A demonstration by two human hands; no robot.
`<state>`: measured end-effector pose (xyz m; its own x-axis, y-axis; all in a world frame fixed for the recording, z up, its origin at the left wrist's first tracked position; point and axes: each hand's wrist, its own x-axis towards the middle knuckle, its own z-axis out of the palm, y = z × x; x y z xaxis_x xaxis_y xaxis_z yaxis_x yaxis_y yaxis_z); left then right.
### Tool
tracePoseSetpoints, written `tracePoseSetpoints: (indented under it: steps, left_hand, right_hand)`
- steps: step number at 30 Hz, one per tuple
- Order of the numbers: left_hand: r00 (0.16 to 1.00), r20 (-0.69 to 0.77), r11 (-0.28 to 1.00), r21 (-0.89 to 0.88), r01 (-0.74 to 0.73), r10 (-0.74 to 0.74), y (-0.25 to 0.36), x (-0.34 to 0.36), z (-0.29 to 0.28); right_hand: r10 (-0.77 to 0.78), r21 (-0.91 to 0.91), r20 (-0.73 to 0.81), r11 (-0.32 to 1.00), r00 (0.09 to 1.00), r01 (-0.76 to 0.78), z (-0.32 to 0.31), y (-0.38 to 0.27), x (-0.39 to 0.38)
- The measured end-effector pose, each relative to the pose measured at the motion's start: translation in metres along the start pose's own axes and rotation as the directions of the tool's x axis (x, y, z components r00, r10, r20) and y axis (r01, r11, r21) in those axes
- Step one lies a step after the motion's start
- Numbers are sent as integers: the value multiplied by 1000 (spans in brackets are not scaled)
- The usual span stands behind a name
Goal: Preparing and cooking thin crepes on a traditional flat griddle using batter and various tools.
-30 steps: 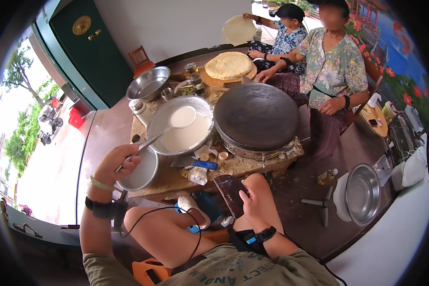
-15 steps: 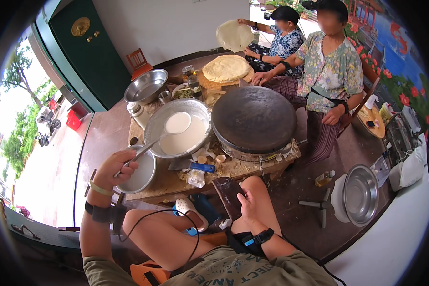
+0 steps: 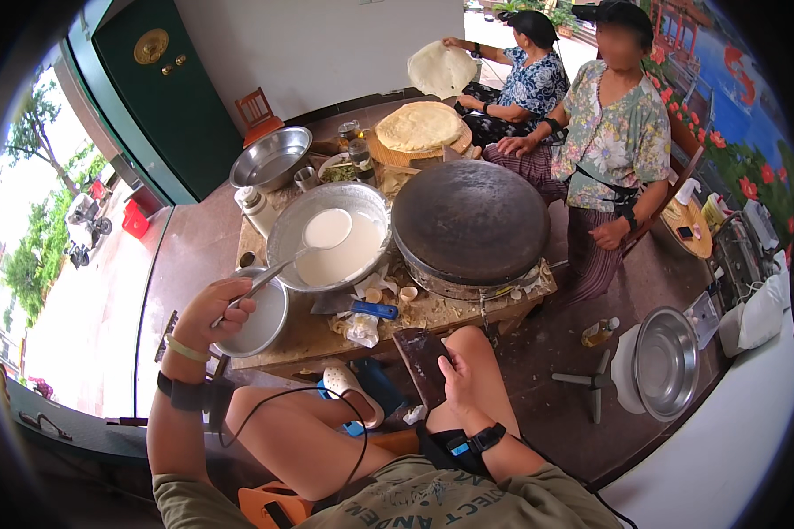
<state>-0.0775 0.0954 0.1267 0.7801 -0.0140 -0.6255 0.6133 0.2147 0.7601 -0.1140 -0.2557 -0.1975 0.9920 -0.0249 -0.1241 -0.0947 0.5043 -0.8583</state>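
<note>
My left hand [image 3: 222, 310] is closed round the handle of a metal ladle [image 3: 282, 266]. The ladle's bowl, full of white batter [image 3: 348, 257], hangs over a large metal basin [image 3: 278, 225]. Over my right thigh, my right hand [image 3: 457, 381] grips a dark, flat wooden scraper [image 3: 422, 360], its blade tilted away from me. Right of the basin sits a round black griddle [image 3: 469, 220], its top bare. A smaller metal bowl [image 3: 278, 322] with a whitish liquid stands below my left hand.
On the wooden table [image 3: 313, 342] lie a blue-handled scraper [image 3: 375, 309], eggshells [image 3: 408, 293] and crumpled paper [image 3: 362, 330]. Thin pancakes are stacked [image 3: 422, 126] at the back. Two people sit beyond the griddle; one holds up a pancake [image 3: 441, 69]. A cable crosses my left leg.
The nearer person's hand has drawn back from the griddle's far edge towards their lap. The far person's raised pancake has shifted slightly. My hands, the ladle and the scraper stay nearly still.
</note>
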Motion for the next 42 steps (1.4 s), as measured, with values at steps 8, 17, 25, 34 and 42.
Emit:
tracePoseSetpoints:
  steps: [8,17,25,34,42]
  left_hand:
    - [999,-44,999,27,-19,20,-2,-1,8]
    - [995,-92,999,46,-21,25,-4,0,6]
    - [998,-48,998,45,-33,35,-1,-4,7]
    - [998,-61,996,82,-25,30,-1,-8,16]
    - [999,-36,998,66,-13,16,-5,5,-5]
  right_hand:
    - [-39,-59,-1,997,999,39,-8,10,2]
    - [-57,-60,-12,997,998,56,-15,22,5]
    - [-28,31,-13,999,1000,28,-8,15,5]
    - [-19,-3,3,1000,1000,19,-12,20,4]
    - [-53,-52,-7,997,999,53,-6,13,4]
